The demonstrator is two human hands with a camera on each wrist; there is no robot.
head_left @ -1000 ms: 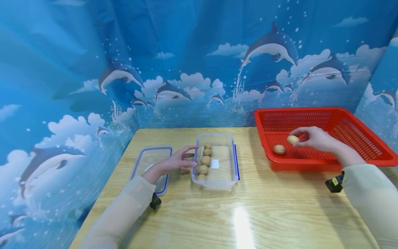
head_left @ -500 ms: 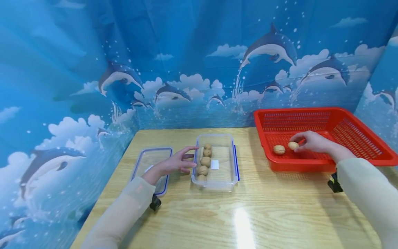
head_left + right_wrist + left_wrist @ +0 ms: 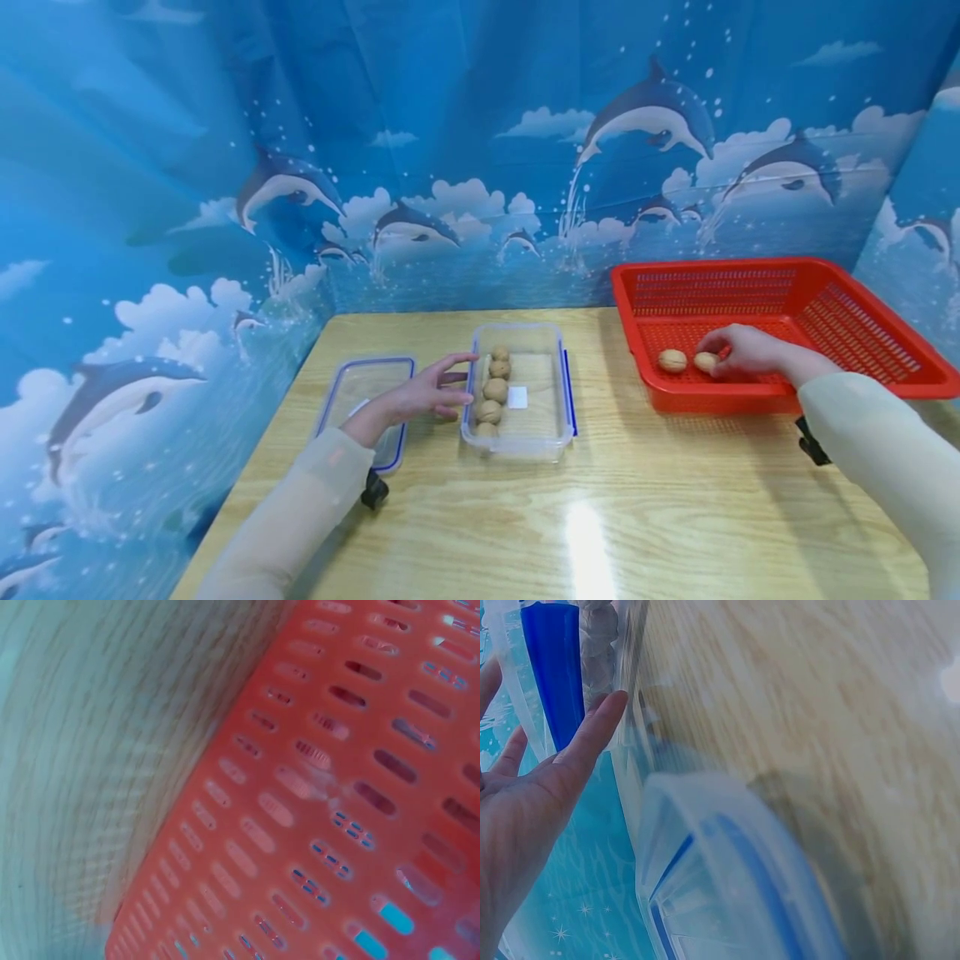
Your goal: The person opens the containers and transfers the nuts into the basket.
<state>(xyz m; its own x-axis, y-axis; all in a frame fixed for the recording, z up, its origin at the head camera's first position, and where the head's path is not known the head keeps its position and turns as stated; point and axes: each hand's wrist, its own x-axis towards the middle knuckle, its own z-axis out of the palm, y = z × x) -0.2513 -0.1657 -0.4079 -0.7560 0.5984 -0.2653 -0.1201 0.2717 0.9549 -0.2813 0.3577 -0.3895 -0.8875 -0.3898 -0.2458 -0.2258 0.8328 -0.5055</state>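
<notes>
My right hand (image 3: 752,350) pinches a walnut (image 3: 706,362) low in the red basket (image 3: 795,402), at its floor. Another walnut (image 3: 672,361) lies just to the left. The right wrist view shows only the slotted basket wall (image 3: 300,817), with hand and walnut out of sight. On the left, my left hand (image 3: 420,393) has its fingers extended at the left side of a clear plastic container (image 3: 542,425). Whether the fingertips touch the container is hard to tell. Inside, several walnuts (image 3: 495,389) form a line along the left wall. A blue flap (image 3: 555,675) hangs beside the left hand (image 3: 532,817).
Under the left forearm lies a clear lid (image 3: 352,371) with a blue seal; the left wrist view has the lid (image 3: 735,862) close up. Wooden tabletop (image 3: 615,492) spans the space between container and basket. A dolphin-printed curtain (image 3: 480,225) stands behind and to both sides.
My right hand has lowered the walnut to the basket floor, beside the other walnut. The left hand and container have stayed in place.
</notes>
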